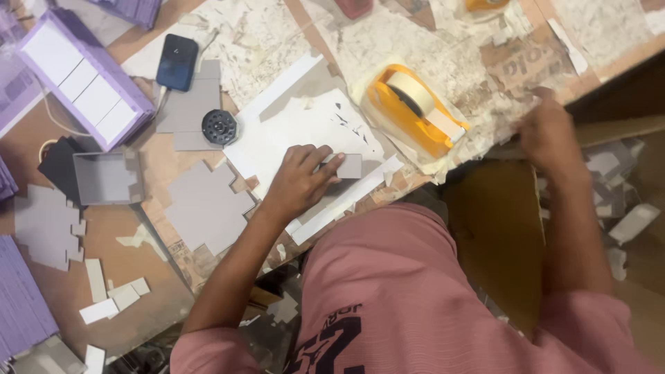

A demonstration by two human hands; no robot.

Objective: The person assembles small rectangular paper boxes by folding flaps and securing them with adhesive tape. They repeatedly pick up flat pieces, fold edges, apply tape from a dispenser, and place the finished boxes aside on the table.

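My left hand (299, 181) rests on a white sheet (305, 125) and pinches a small grey cardboard piece (351, 166) between fingers and thumb. A long white paper strip (346, 201) lies just below that hand. My right hand (547, 135) is blurred at the table's edge, right of a yellow tape dispenser (409, 107) with a roll of pale tape. Whether it holds anything does not show.
A grey cross-shaped cardboard cutout (206, 208) and a folded grey box (105, 178) lie left of my left hand. Further left are a purple box with white panels (83, 83), a dark phone (176, 62), a round black disc (219, 127) and purple stacks (21, 305). A brown carton of offcuts (616, 201) sits right.
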